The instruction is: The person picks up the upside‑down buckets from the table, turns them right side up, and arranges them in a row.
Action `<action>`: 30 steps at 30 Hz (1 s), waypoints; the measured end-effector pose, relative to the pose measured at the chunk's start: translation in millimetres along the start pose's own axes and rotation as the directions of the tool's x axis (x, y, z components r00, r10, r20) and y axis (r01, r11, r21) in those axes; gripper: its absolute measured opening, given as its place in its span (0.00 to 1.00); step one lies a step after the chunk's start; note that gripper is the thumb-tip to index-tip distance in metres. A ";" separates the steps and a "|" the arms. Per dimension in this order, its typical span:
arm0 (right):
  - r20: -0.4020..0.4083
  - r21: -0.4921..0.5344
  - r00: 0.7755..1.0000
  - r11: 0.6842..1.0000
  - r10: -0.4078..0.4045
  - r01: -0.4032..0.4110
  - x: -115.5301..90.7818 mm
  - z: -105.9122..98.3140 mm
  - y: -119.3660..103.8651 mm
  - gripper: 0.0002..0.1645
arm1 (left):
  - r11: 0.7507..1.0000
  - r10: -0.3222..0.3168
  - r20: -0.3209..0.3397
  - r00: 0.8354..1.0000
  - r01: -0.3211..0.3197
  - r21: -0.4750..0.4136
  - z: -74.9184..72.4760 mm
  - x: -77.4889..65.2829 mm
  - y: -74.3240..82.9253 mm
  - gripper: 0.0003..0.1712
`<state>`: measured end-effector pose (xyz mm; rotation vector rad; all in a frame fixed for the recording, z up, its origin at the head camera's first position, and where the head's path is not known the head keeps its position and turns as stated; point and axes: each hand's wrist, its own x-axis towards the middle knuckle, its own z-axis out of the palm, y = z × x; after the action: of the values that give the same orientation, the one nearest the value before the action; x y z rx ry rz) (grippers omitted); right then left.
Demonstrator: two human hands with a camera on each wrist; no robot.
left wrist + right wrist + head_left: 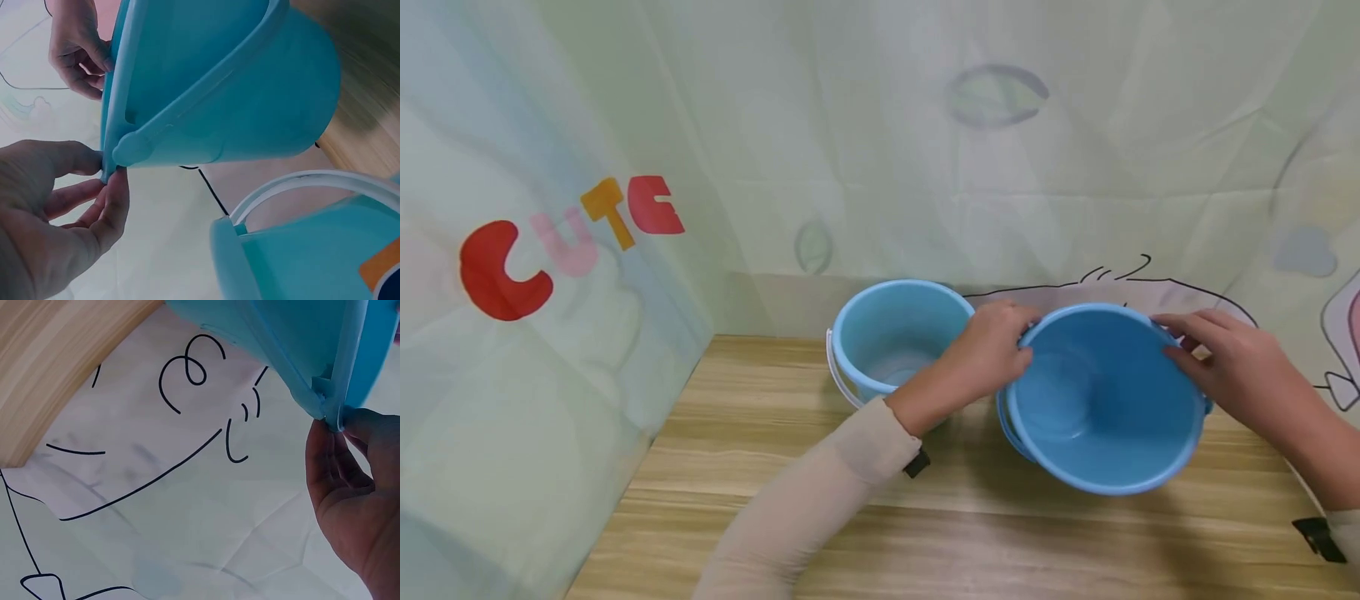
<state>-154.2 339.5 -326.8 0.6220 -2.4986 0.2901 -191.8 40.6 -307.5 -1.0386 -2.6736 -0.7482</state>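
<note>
A blue bucket (1105, 417) is tilted over the table, its mouth turned toward the head camera and its inside bare. My left hand (988, 346) pinches its rim at the left, beside the handle joint, as the left wrist view shows close up. On the opposite side my right hand (1240, 358) pinches the rim between thumb and fingers. The bucket's blue handle (206, 81) hangs down along its outer wall. Behind my left forearm a lighter blue bucket (868, 312) stands upright on the table, its white handle (838, 375) lowered to the left.
The wooden table (722, 467) meets a printed cloth backdrop (865, 150) at the back and left. Coloured letters (508, 271) are printed on the left cloth. An orange and dark blue patch (381, 269) shows on the standing bucket's side in the left wrist view.
</note>
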 end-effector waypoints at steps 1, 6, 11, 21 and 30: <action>0.013 0.008 1.000 1.000 0.004 -0.004 1.0 0.5 1.5 0.33 | 1.000 -0.003 0.006 1.000 0.003 -0.009 0.5 2.2 -0.8 0.10; 0.075 0.046 0.997 0.999 -0.013 0.010 5.9 2.7 10.3 0.31 | 0.998 -0.049 0.058 0.997 0.052 -0.047 4.9 12.0 -4.0 0.11; 0.173 0.054 0.985 0.999 -0.001 -0.009 11.3 6.1 18.1 0.28 | 0.992 -0.104 0.100 0.990 0.110 -0.058 12.5 19.1 -6.5 0.13; 0.385 0.063 0.921 0.993 0.067 -0.099 19.9 19.1 30.9 0.23 | 0.973 -0.201 0.161 0.966 0.216 -0.081 28.7 28.9 -10.9 0.21; 0.455 0.068 0.886 0.988 0.091 -0.136 22.5 27.6 38.5 0.21 | 0.951 -0.266 0.186 0.946 0.290 -0.110 40.0 33.9 -12.7 0.27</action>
<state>-202.3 355.7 -340.1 0.6413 -2.9922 0.3468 -224.7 72.9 -335.4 -0.7907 -2.9950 -0.9449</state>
